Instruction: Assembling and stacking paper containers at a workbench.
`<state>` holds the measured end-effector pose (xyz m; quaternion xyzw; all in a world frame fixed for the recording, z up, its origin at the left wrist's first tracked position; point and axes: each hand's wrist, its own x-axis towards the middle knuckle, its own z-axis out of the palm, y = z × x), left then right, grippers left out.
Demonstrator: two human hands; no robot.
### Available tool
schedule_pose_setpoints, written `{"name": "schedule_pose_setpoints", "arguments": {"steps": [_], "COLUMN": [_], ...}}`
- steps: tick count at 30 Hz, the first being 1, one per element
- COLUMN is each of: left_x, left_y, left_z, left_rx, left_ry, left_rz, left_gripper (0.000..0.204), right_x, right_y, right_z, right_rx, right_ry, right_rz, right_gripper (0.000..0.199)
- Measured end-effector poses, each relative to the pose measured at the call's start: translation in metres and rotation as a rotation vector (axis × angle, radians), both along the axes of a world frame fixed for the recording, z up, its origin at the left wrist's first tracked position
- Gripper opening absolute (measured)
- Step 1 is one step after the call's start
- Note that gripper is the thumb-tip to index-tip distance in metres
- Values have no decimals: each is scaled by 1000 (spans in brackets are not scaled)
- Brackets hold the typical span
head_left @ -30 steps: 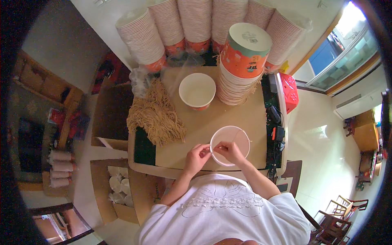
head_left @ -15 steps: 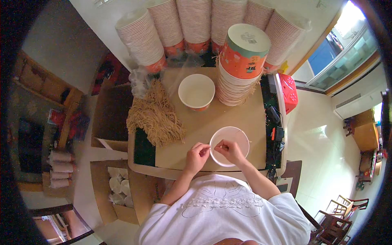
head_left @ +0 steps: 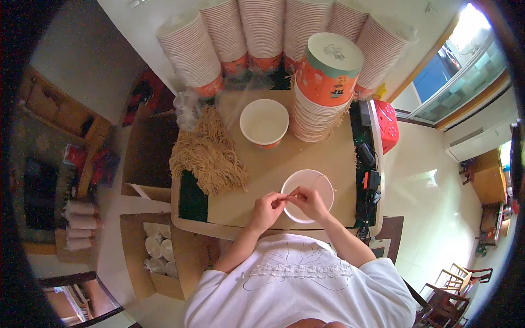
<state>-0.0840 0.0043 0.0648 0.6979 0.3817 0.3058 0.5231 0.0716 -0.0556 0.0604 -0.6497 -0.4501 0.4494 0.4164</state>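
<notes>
light paper tub (head_left: 315, 181), grip by rim

l. hand (head_left: 268, 210) & r. hand (head_left: 309, 204) fingertips pinched narrow, meeting at tub's left rim — can't tell what's btwn. tub's on cardboard sheet (head_left: 268, 175); prob. stiffish, dents if squeezed.

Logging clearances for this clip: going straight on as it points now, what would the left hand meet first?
Probably the right hand, its fingertips close by at the left of the near bucket; whether they touch is unclear.
</notes>
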Motion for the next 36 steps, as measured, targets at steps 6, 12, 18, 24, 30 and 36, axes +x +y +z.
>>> {"name": "schedule_pose_setpoints", "arguments": {"steps": [6,12,18,24,30,36], "left_x": [-10,-10,-6,-8,-4,0], "left_y": [7,10,3,6,0,-2], "left_z": [-13,-14,-25,-21,-33,-27], "left_rx": [25,-310,-516,-479,-316,-314], "left_ry": [81,43,-23,10,-61,-10], "left_rz": [6,1,-122,-99,-164,-169], "left_gripper": [11,13,13,10,26,28], "right_x": [1,6,-1,1,-2,-2], "right_y": [1,0,-1,-2,1,0], "right_z": [9,-2,-16,-3,4,4], "right_rx": [-60,16,121,44,31,-28], "right_ry": [0,43,128,35,94,340], "right_rz": [30,37,35,65,36,-17], "right_gripper": [11,8,6,6,10,14]}}
